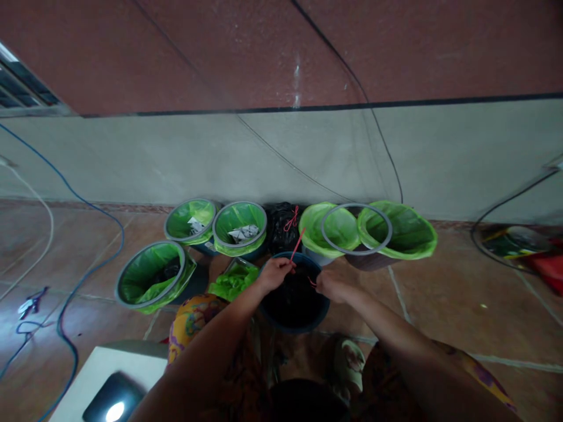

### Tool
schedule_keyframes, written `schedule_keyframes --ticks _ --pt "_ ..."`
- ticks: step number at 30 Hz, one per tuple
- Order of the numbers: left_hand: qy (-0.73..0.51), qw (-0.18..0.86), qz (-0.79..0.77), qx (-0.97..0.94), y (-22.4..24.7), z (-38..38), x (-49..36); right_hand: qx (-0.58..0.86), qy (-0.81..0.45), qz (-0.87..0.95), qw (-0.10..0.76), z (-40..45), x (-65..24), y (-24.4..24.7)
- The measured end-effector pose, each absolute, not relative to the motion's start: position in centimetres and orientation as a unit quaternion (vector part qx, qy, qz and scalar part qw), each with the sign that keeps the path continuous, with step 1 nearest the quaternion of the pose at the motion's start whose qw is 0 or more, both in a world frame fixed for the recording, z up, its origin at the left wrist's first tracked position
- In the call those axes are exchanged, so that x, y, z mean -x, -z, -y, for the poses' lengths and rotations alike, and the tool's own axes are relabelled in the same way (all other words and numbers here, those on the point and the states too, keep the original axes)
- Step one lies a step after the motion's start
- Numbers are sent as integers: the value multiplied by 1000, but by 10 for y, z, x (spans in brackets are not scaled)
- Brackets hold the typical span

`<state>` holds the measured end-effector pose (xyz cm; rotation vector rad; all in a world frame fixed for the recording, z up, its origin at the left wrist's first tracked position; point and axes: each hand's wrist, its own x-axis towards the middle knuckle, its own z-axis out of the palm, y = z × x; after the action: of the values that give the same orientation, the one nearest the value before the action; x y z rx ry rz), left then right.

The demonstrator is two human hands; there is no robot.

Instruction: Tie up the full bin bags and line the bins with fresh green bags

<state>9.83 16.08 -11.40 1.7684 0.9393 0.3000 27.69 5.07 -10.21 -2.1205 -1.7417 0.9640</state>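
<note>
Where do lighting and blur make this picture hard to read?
Head view: shadow swallows detail inside the blue bin between the left hand and right hand; a spot glares on the dark object at lower left; pale light washes the floor at left; the reddish wall looks soft.

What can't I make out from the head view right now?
All in the head view:
Dark bin: its depths, lost in shadow.
Red string: lower end, hidden by the left hand.
Right hand: fingertips, dim and blurred, so its grip is unclear.
Black bag: lower part, hidden behind the dark bin.
White scraps: any print, too small.
Red bundle: cut off by the right edge.
</note>
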Motion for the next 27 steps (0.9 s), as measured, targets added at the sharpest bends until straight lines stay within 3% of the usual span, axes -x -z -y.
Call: schedule_keyframes --ticks 6,11,15,20,24,27 --pt "-144 583 -361 -713 106 -156 -102 633 -373 659 160 -67 -266 77" --pt "-76 590 -342 -727 107 -152 -102 611 -401 660 175 -68 -253 61" --pt "8 602 -273 -751 106 -148 -102 657 -334 651 182 -74 -257 56" --pt "20 608 -251 -753 104 -148 -101 732 -274 597 180 -81 -270 62" --pt "22 595 -286 -751 105 -148 -100 793 -186 527 242 -81 -274 68" --pt "0 610 -318 -725 106 -147 -100 797 -234 493 258 -77 -275 73"
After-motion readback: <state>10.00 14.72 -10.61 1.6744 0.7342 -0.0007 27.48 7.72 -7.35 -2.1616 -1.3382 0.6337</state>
